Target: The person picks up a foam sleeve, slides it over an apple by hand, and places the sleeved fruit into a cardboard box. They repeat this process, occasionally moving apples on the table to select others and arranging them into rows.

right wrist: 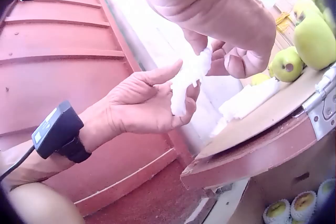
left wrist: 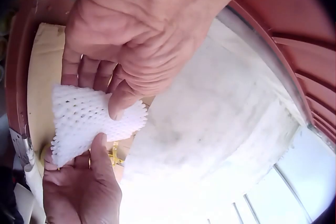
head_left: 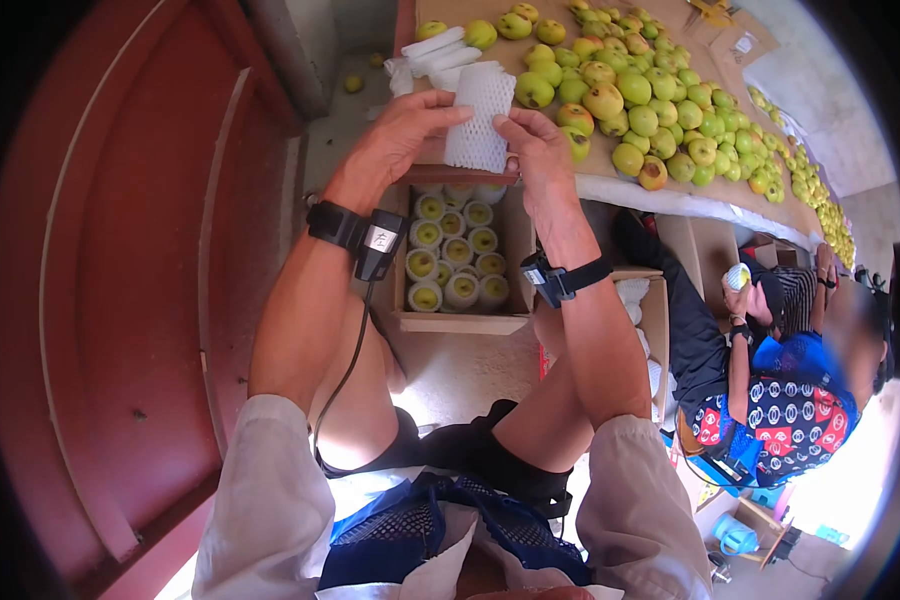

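Observation:
A white foam net sleeve (head_left: 482,115) is held between both hands above the table's near edge. The left hand (head_left: 402,132) pinches its left side with the thumb on top and the fingers behind. On the other side the right hand (head_left: 542,155) grips the sleeve by thumb and fingers. In the left wrist view the sleeve (left wrist: 89,119) looks flat and empty, the left hand (left wrist: 139,35) above and the right hand (left wrist: 84,192) below. The right wrist view shows the sleeve (right wrist: 186,79) edge-on between the left hand (right wrist: 139,103) and right hand (right wrist: 231,35).
More white sleeves (head_left: 440,52) lie on the table at its left end, beside many green apples (head_left: 660,110). Below the table edge stands a carton (head_left: 462,322) of sleeved apples. At the right another person (head_left: 790,400) holds a sleeved apple. A red door (head_left: 140,250) is at the left.

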Available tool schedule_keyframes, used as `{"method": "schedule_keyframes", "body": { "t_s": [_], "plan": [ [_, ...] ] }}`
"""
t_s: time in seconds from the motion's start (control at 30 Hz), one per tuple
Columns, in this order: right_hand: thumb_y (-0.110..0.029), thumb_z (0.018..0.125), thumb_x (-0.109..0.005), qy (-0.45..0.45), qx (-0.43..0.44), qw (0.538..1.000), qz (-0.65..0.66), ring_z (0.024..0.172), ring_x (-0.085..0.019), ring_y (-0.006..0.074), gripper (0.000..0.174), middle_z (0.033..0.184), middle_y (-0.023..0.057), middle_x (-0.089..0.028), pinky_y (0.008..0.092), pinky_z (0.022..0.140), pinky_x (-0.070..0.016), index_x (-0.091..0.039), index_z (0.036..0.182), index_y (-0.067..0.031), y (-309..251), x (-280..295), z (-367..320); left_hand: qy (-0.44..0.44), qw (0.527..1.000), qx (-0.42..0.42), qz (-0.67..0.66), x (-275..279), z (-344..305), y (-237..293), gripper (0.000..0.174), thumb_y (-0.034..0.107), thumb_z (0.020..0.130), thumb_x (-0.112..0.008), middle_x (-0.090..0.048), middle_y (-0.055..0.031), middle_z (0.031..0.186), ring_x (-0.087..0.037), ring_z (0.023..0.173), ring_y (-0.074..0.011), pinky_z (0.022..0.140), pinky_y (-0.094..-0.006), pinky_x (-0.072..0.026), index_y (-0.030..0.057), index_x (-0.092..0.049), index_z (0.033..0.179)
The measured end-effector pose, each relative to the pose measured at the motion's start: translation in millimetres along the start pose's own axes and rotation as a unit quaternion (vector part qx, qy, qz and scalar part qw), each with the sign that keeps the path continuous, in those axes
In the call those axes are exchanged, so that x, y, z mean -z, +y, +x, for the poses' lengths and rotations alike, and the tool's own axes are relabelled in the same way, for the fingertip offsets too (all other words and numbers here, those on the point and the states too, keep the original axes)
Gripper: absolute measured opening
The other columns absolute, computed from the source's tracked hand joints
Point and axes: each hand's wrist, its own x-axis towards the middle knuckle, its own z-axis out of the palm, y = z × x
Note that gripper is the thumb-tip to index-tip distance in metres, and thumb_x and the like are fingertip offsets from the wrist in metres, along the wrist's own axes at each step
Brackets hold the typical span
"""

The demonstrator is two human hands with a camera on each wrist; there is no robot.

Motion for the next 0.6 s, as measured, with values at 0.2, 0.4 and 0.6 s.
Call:
{"method": "schedule_keyframes", "body": {
  "t_s": [0.2,0.4,0.6],
  "plan": [
    [-0.012,0.089,-0.071,0.015,0.04,0.997,-0.056,0.076,-0.059,0.0099,0.021,0.089,0.0038,-0.066,0.0254,0.064,-0.0462,-0.066,0.106,-0.0003,-6,-8,-9,0.06,0.997,-0.042,0.024,4,-5,-3,0.038,0.019,0.086,-0.075,-0.069,-0.0092,0.109,-0.066,0.1,-0.0177,0.091,-0.0327,-0.0512,-0.0037,-0.065,0.115],
    [-0.018,0.089,-0.074,0.064,0.122,0.986,-0.096,0.083,-0.06,0.0105,0.023,0.092,0.0036,-0.066,0.0245,0.069,-0.0447,-0.065,0.103,-0.0015,3,-14,-9,0.146,0.968,-0.13,0.155,8,-1,-10,0.03,0.011,0.083,-0.076,-0.072,-0.0076,0.103,-0.066,0.097,-0.0163,0.086,-0.0314,-0.052,-0.0021,-0.068,0.109],
    [-0.028,0.092,-0.071,-0.032,-0.018,0.997,0.064,0.087,-0.063,0.0129,0.027,0.096,0.0035,-0.064,0.0248,0.062,-0.0419,-0.062,0.105,-0.0063,-22,-20,-27,0.193,0.92,-0.207,0.271,-10,-15,-5,0.022,0.002,0.086,-0.071,-0.074,-0.0084,0.098,-0.068,0.091,-0.0149,0.081,-0.03,-0.0531,0.0013,-0.068,0.107]
  ]
}}
